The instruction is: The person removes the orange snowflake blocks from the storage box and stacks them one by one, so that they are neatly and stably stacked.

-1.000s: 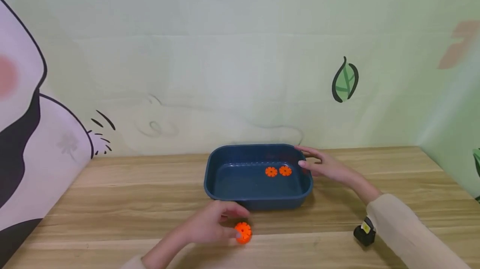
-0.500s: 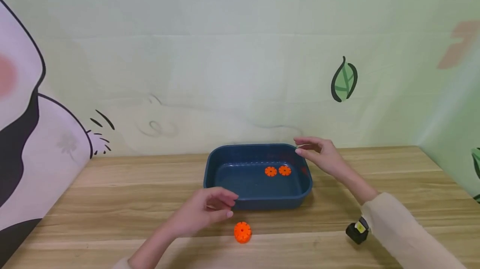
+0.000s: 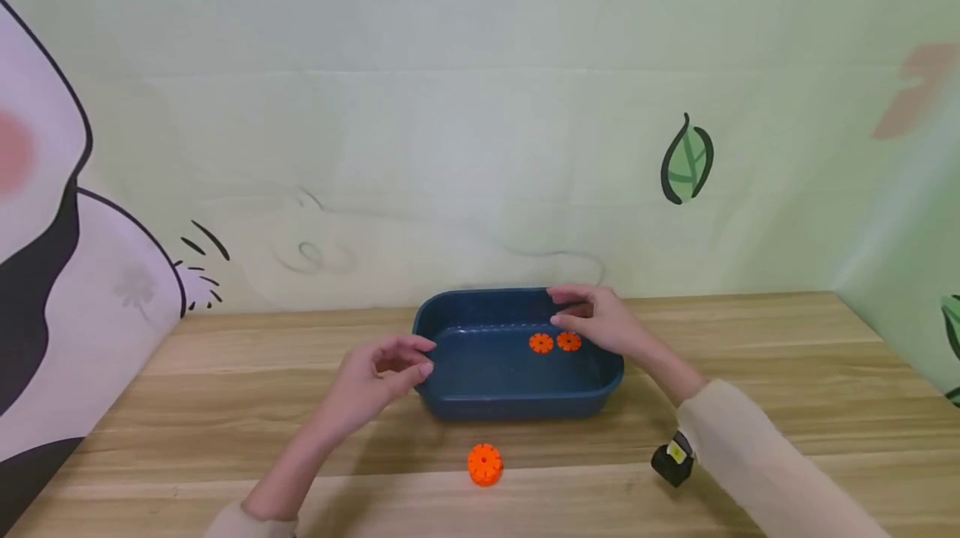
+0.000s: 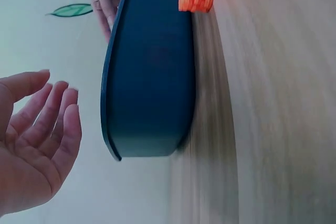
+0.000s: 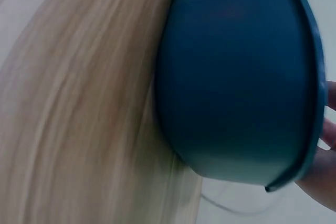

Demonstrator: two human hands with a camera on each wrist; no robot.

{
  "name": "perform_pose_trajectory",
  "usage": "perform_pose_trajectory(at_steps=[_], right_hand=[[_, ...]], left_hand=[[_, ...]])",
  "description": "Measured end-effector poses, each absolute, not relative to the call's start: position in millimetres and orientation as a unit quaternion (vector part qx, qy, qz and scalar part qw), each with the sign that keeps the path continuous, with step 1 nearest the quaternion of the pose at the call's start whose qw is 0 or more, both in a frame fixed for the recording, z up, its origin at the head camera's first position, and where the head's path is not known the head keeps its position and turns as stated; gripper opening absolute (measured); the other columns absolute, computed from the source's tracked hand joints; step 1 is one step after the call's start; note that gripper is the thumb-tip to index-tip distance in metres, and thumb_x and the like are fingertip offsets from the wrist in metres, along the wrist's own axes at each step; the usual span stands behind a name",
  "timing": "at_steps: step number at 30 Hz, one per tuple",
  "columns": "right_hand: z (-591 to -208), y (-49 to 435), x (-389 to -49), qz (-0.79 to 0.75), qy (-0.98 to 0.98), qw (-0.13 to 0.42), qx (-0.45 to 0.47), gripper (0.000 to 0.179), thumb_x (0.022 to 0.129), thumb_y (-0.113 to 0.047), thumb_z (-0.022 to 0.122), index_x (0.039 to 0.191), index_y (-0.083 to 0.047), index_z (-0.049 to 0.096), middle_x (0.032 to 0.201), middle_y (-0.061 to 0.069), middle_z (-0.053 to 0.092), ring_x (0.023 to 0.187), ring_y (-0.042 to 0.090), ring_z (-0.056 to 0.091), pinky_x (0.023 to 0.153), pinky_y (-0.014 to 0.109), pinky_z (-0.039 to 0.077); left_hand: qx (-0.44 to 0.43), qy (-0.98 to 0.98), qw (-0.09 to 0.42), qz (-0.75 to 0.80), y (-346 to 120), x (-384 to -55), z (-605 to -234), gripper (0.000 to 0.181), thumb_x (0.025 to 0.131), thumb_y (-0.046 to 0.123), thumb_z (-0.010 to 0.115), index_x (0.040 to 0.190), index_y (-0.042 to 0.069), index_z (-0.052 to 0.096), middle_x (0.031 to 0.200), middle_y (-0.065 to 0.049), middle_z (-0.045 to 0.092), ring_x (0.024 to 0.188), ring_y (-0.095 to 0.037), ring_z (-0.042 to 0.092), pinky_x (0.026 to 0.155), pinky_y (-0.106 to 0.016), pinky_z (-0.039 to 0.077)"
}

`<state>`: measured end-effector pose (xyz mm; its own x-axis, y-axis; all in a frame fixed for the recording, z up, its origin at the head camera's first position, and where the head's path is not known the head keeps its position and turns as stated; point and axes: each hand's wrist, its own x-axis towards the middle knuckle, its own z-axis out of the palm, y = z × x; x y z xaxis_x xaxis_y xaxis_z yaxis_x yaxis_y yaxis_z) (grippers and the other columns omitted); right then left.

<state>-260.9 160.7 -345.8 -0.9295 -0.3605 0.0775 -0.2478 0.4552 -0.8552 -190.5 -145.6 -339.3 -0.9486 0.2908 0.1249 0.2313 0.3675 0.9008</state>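
Observation:
A dark blue rectangular tub (image 3: 487, 406) stands on the wooden table, with two orange notched discs (image 3: 541, 344) lying flat inside towards its right end. In front of it is a stack of orange notched discs (image 3: 484, 465), whose layered edge shows in the left wrist view. My left hand (image 3: 367, 379) is at the tub's left end with fingers loosely bent and holds nothing; the left wrist view shows the hand (image 4: 42, 135) apart from the tub wall. Over the tub's right end hovers my right hand (image 3: 600, 323), thumb and fingers apart, nothing between them.
The wooden table (image 3: 225, 388) meets a pale cloth backdrop (image 3: 465, 146) printed with leaves close behind the tub. A black wrist camera (image 3: 672, 463) hangs under the right sleeve (image 3: 765, 455).
My left hand has let go of the orange disc stack and moved up and left to the tub's left end. My right hand has come off the right rim and shifted left over the tub.

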Motion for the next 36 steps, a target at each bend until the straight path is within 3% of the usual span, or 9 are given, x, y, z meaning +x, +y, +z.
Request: perform_pose_trajectory(at_steps=[9,13,19,23,29,36], right_hand=[[-354,145,-271,-0.397,0.897,0.080,-0.178,0.040,0.084,-0.007,0.061,0.122,0.005,0.053,0.119,0.024,0.054,0.099,0.033,0.057,0.081,0.037,0.049],[-357,141,-278,-0.348,0.915,0.075,-0.189,0.037,0.082,-0.006,0.063,0.117,0.005,0.057,0.113,0.023,0.058,0.088,0.027,0.061,0.078,0.036,0.050],[-363,139,-287,-0.331,0.918,0.109,-0.188,0.038,0.081,-0.005,0.064,0.117,0.006,0.057,0.113,0.023,0.058,0.062,0.019,0.061,0.058,0.026,0.051],[-366,138,-290,-0.322,0.918,0.119,-0.199,0.038,0.080,-0.004,0.064,0.116,0.008,0.057,0.112,0.022,0.059,0.072,0.020,0.063,0.060,0.027,0.052],[-370,133,-292,-0.256,0.935,0.096,-0.225,0.035,0.078,-0.006,0.066,0.110,0.006,0.061,0.106,0.019,0.063,0.099,0.028,0.058,0.085,0.038,0.046],[-373,130,-292,-0.215,0.944,0.086,-0.235,0.032,0.075,-0.004,0.068,0.105,0.006,0.064,0.102,0.017,0.065,0.098,0.027,0.059,0.087,0.038,0.046]], left_hand=[[0.095,0.829,-0.013,0.552,-155,-212,-348,0.039,0.083,0.011,0.066,0.119,0.003,0.055,0.104,-0.016,0.062,0.093,-0.026,0.057,0.070,-0.030,0.051],[0.079,0.832,0.006,0.550,-158,-222,-351,0.047,0.083,0.014,0.066,0.126,0.006,0.050,0.117,-0.018,0.057,0.105,-0.029,0.054,0.078,-0.034,0.050],[0.091,0.817,0.055,0.567,-159,-235,-357,0.055,0.083,0.015,0.067,0.132,0.008,0.045,0.132,-0.021,0.046,0.117,-0.036,0.047,0.089,-0.043,0.045],[0.096,0.803,0.079,0.582,-157,-241,-360,0.056,0.082,0.010,0.066,0.133,0.006,0.044,0.134,-0.023,0.042,0.117,-0.039,0.046,0.087,-0.042,0.047],[0.104,0.798,0.103,0.585,-158,-247,-365,0.053,0.083,0.001,0.060,0.133,0.002,0.043,0.136,-0.025,0.038,0.117,-0.043,0.045,0.084,-0.039,0.049],[0.091,0.792,0.159,0.582,-158,-249,-363,0.050,0.087,0.001,0.055,0.135,0.002,0.041,0.142,-0.022,0.031,0.112,-0.034,0.049,0.084,-0.036,0.049]])
